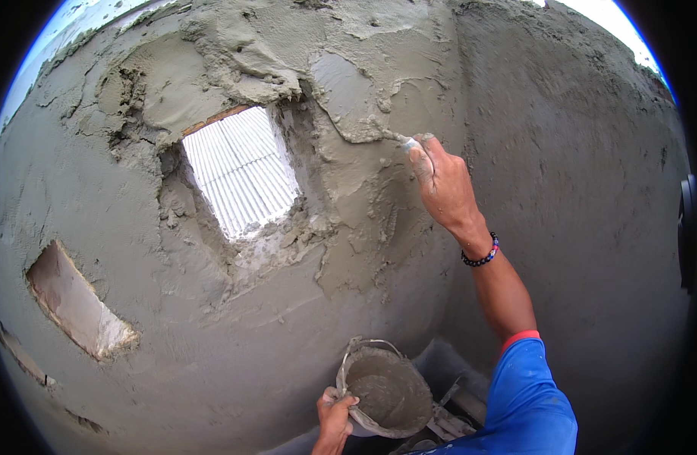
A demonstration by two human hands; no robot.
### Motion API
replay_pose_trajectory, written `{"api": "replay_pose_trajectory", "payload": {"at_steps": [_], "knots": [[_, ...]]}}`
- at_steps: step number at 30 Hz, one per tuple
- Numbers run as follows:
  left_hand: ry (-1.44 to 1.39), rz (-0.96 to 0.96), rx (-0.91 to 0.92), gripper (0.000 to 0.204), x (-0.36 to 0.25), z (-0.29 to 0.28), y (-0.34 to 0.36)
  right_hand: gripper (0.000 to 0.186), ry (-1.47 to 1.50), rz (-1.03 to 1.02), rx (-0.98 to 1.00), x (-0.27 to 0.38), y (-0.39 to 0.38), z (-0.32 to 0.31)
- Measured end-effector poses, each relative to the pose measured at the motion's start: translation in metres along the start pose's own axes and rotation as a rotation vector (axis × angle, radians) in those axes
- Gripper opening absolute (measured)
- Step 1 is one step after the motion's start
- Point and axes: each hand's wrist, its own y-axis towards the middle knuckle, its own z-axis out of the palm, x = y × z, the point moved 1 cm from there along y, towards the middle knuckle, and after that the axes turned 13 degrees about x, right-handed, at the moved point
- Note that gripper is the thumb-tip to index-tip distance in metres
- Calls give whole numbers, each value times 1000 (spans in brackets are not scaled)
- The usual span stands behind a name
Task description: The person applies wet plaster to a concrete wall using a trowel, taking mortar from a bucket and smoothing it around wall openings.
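My right hand (pixel 439 178) grips the handle of a trowel (pixel 348 98) whose mortar-coated blade is against the rough wet plaster, up and to the right of a square opening (pixel 240 171) with white corrugated material behind it. My left hand (pixel 333 421) holds the rim of a bucket (pixel 386 390) low in the view; the bucket contains grey mortar and has a wire handle. The plaster around the opening is thick and uneven, with ragged lumps along its edges.
A second, narrow opening (pixel 79 296) is in the wall at lower left, with another slot beyond it. An adjoining plastered wall (pixel 572 212) forms a corner on the right. Some planks (pixel 462 402) lie below, beside the bucket. Bright areas show above the wall tops.
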Motion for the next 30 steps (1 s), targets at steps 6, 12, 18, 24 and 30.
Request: {"api": "replay_pose_trajectory", "payload": {"at_steps": [6,12,18,24,30], "knots": [[31,-17,6,20,2,-5,0,45,28,259,-175,-87,17,-30],[-11,1,6,23,5,-3,3,45,362,542,-178,-119,-30,-6],[1,-33,-13,22,6,0,3,45,589,719,-141,-113,-144,50],[17,-73,-15,23,5,1,-3,52,841,597,-172,-72,-110,24],[4,-59,-50,26,10,-6,-6,42,588,309,135,-9,-100,44]]}}
